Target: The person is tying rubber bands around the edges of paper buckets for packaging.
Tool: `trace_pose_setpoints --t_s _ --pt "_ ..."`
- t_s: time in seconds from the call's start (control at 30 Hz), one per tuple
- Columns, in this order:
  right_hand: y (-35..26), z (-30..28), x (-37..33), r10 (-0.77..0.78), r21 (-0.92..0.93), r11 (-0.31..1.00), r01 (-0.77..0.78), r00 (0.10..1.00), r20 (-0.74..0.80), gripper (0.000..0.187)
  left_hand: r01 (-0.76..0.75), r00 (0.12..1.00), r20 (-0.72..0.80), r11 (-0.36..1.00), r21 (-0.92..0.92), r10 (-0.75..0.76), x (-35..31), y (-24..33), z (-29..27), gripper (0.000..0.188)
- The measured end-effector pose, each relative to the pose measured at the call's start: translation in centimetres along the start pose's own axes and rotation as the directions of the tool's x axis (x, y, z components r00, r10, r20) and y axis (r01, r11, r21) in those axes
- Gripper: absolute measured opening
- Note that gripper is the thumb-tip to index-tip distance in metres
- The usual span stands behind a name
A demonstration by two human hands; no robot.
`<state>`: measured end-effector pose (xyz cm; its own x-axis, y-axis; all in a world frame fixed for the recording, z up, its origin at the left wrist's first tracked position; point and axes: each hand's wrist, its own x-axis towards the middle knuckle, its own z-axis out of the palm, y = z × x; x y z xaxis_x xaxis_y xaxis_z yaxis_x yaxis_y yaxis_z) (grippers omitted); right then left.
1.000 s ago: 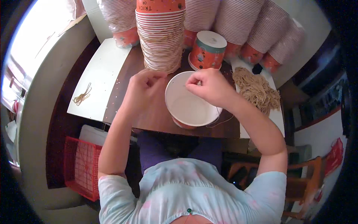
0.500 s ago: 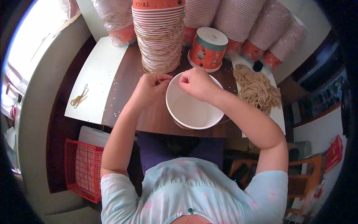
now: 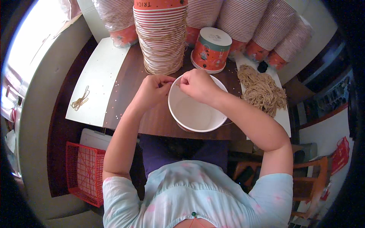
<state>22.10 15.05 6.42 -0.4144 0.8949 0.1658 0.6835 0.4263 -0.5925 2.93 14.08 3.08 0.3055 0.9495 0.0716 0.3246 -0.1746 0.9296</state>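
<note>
A round white-lined paper bucket (image 3: pixel 197 114) stands tilted at the table's front edge, its mouth facing me. My left hand (image 3: pixel 155 90) is closed in a pinch just outside the bucket's left rim; what its fingers hold is hidden. My right hand (image 3: pixel 198 85) reaches over the far rim, and its closed fingertips meet the inner wall at the upper left. A small tan bit, like a cord's end, shows at those fingertips. Beside the bucket's right rim a thin tan cord (image 3: pixel 228 123) sticks out.
Behind my hands rises a tall stack of buckets (image 3: pixel 161 45) draped with cords. Next to it an orange bucket (image 3: pixel 211 51) stands upside down. A heap of tan cords (image 3: pixel 262 91) lies right, a small bundle (image 3: pixel 80 99) left. Wrapped stacks (image 3: pixel 243 19) line the back; a red basket (image 3: pixel 85 173) sits lower left.
My right fingertips have moved slightly left, up to the bucket's inner wall, where a tan bit now shows. The left hand stays nearly where it was.
</note>
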Motion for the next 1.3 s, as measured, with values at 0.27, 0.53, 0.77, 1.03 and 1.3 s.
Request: trace_pose_setpoints --t_s 0.27,0.53,0.77,1.03,1.3 --pt "-0.2 0.1 0.0 0.014 -0.006 1.000 -0.014 1.000 0.005 0.013 -0.029 0.998 0.056 0.997 -0.068 0.033 -0.2 0.3 0.0 0.022" --pt "0.2 0.1 -0.4 -0.002 0.110 0.994 -0.005 0.998 0.062 0.013 -0.058 0.998 0.039 0.983 0.173 0.052 -0.7 1.3 0.2 0.020" --pt "0.0 -0.8 -1.7 0.006 0.145 0.989 -0.026 0.991 0.131 0.014 0.017 1.000 -0.016 0.983 0.183 -0.014 -2.3 2.4 0.7 0.021" --pt "0.4 -1.1 -2.0 -0.011 0.140 0.990 -0.007 0.993 0.121 0.014 -0.044 0.997 -0.054 0.994 0.099 0.049 -2.4 1.1 0.9 0.025" --pt "0.6 -0.9 -2.0 -0.005 0.123 0.992 -0.009 0.994 0.108 0.013 -0.042 0.998 -0.038 0.996 0.085 0.045 -2.2 1.2 1.0 0.025"
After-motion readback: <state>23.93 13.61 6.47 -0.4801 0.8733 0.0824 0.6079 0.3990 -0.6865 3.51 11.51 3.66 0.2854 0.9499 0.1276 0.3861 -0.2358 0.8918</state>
